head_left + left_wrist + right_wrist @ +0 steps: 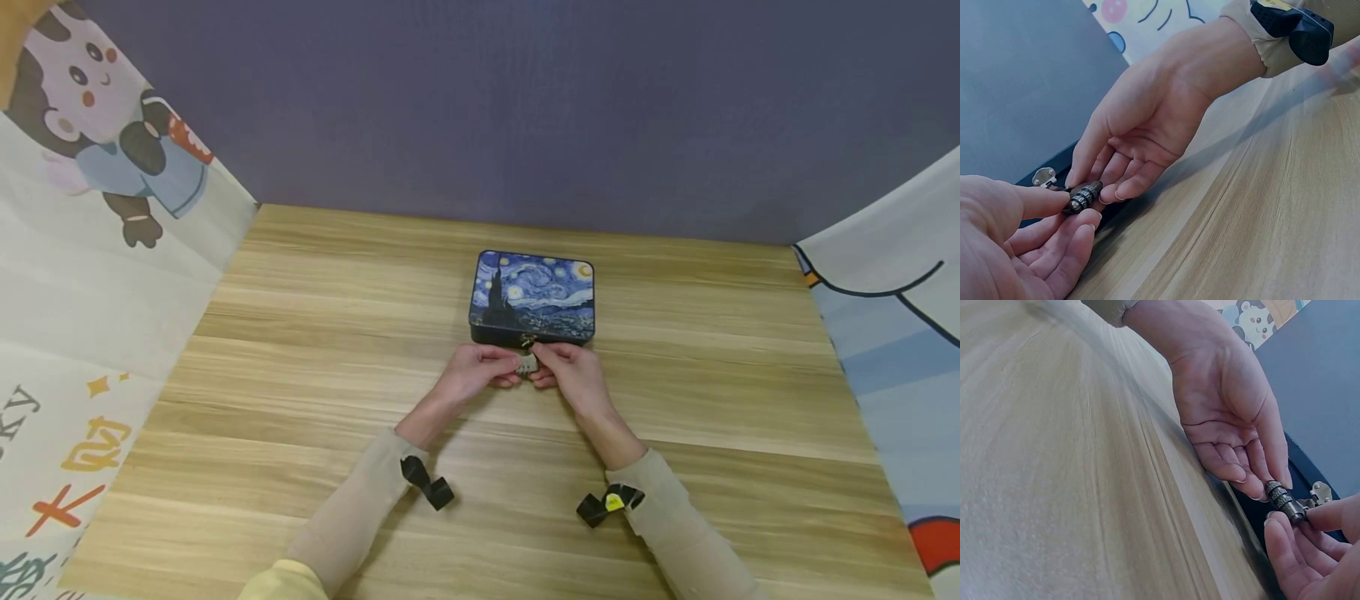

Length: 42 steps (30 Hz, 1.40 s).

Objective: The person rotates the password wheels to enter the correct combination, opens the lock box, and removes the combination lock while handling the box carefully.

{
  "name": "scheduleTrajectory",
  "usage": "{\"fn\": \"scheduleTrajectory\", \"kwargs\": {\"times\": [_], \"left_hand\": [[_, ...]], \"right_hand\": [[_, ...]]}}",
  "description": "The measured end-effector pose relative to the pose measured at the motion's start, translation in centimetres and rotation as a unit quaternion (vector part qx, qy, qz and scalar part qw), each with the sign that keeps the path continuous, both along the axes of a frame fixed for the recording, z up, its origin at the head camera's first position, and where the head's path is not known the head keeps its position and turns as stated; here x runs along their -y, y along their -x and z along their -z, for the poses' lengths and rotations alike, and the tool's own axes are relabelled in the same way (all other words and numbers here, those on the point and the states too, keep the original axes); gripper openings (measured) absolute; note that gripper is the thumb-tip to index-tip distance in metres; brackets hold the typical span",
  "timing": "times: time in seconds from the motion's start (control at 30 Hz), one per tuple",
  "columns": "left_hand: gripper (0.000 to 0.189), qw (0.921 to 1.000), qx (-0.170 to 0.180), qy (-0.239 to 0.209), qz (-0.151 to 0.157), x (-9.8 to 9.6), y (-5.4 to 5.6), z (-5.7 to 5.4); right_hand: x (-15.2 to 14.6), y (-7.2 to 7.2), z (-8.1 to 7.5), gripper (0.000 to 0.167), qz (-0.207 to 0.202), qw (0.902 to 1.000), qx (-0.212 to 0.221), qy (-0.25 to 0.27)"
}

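Observation:
A small metal combination padlock (527,364) with several dials sits between both hands, right in front of a tin box (534,292) whose lid carries a starry night-sky painting. The left hand (480,367) pinches one end of the padlock between thumb and fingers. From the other side, the right hand (573,375) holds it, its thumb close by the box's metal clasp (1319,492). In the left wrist view the dials of the padlock (1084,199) face up between the fingertips. Fingers hide most of the shackle. The lid of the box is down.
The box stands on a wood-grain table (337,333), toward its back edge. A dark blue-grey wall panel (525,108) rises behind. Cloths with cartoon prints hang at the left (112,275) and right (892,350). Each wrist wears a black camera strap.

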<state>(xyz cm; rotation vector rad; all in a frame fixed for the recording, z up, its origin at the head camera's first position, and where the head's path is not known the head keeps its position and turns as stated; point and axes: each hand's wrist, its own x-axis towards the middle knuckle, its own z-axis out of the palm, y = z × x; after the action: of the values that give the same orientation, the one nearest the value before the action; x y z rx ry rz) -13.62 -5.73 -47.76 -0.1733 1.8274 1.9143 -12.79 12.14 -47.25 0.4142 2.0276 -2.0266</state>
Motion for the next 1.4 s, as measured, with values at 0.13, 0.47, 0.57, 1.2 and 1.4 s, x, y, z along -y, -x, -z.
{"fn": "scheduleTrajectory", "kwargs": {"times": [0.13, 0.47, 0.57, 1.2, 1.4], "left_hand": [[0.027, 1.0000, 0.000, 0.004, -0.001, 0.03, 0.03, -0.01], [0.027, 0.9999, -0.006, 0.014, -0.003, 0.13, 0.04, -0.12], [0.027, 0.9999, -0.011, 0.012, -0.005, 0.13, 0.06, -0.16], [0.026, 0.9994, -0.025, 0.003, -0.024, 0.09, 0.15, -0.37], [0.025, 0.9991, -0.030, 0.003, -0.029, 0.03, 0.15, -0.33]], "right_hand": [[-0.03, -0.03, 0.04, 0.036, 0.001, 1.0000, -0.003, 0.004], [-0.06, -0.20, 0.09, 0.030, 0.005, 0.9999, -0.012, 0.005], [-0.12, -0.19, 0.16, 0.030, 0.002, 0.9999, -0.015, 0.004], [-0.34, -0.43, -0.04, 0.031, -0.004, 0.9999, -0.012, 0.011], [-0.42, -0.43, 0.03, 0.030, -0.004, 0.9999, -0.011, 0.010]]}}
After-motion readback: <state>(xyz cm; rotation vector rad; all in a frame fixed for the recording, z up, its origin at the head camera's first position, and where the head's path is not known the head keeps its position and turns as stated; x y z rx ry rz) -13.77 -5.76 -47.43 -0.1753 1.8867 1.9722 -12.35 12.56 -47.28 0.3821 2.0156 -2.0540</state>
